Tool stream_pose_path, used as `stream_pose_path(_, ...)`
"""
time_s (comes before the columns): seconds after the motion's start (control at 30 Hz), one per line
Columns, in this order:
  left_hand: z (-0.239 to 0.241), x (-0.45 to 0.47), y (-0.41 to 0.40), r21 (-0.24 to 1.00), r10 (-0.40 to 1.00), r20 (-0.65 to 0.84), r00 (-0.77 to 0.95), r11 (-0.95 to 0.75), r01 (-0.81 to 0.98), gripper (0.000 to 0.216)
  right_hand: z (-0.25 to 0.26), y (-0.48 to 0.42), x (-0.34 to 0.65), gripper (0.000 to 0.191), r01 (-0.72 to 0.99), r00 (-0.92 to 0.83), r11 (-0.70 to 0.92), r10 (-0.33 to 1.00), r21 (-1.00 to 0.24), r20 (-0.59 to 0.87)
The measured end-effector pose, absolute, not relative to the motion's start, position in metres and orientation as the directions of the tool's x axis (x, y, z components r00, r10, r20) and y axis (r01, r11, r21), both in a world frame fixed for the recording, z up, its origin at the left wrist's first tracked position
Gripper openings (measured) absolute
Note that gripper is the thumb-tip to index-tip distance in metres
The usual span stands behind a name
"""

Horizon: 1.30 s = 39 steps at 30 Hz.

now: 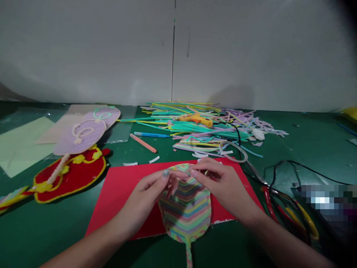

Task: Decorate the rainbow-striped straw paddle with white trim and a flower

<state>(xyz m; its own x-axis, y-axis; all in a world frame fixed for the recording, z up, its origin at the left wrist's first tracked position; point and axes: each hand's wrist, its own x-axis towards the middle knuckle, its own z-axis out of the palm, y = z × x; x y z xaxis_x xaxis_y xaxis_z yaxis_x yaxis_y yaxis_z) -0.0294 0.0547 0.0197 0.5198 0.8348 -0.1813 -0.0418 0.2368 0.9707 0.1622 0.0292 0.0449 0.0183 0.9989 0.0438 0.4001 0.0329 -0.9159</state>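
Observation:
A leaf-shaped fan covered in striped pastel strips (186, 210) lies over a red sheet (122, 190) on the green table. Both hands meet at its top edge. My left hand (152, 193) pinches the upper rim with thumb and fingers curled. My right hand (223, 182) presses its fingertips together on the same rim, just to the right. The fan's thin handle points toward me at the bottom.
A pile of coloured strips (195, 126) with an orange glue gun (198, 119) lies behind. Scissors (240, 156) and black cables (279, 175) lie at the right. At the left are a red fan (72, 175), a lilac fan (86, 130), paper sheets (22, 145), and a pink pen (143, 143).

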Motion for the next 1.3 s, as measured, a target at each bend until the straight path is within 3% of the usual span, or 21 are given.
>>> stream_pose_path(0.13,0.021,-0.026,0.056,0.936,0.827,-0.271,0.493,0.346,-0.066,0.018,0.037,0.028,0.165,0.011,0.555,-0.005,0.271,0.947,-0.786,0.323)
stream_pose_path(0.27,0.024,-0.024,0.061,0.926,0.814,-0.34,0.47,0.376,0.019,0.019,0.029,0.027,0.175,0.017,0.718,-0.225,0.544,0.772,-0.434,0.594)
stream_pose_path(0.4,0.025,-0.024,0.066,0.93,0.804,-0.348,0.483,0.362,0.068,0.02,0.027,0.024,0.187,0.026,0.732,-0.47,0.666,0.645,-0.142,0.603)
stream_pose_path(0.57,0.025,-0.024,0.068,0.946,0.806,-0.314,0.502,0.309,0.097,0.018,0.024,0.025,0.194,0.033,0.688,-0.609,0.722,0.521,0.072,0.598)
stream_pose_path(0.97,0.033,-0.021,0.076,0.937,0.825,-0.287,0.487,0.136,0.323,0.02,0.025,0.027,0.194,0.028,0.681,-0.693,0.671,0.463,0.293,0.553)
stream_pose_path(1.13,0.042,-0.023,0.09,0.809,0.801,-0.231,0.553,-0.158,0.567,0.018,0.026,0.021,0.191,0.027,0.684,-0.706,0.662,0.495,0.307,0.507)
stream_pose_path(1.3,0.048,-0.021,0.112,0.721,0.643,-0.174,0.746,-0.432,0.541,0.015,0.033,0.012,0.185,0.026,0.693,-0.716,0.635,0.548,0.342,0.432)
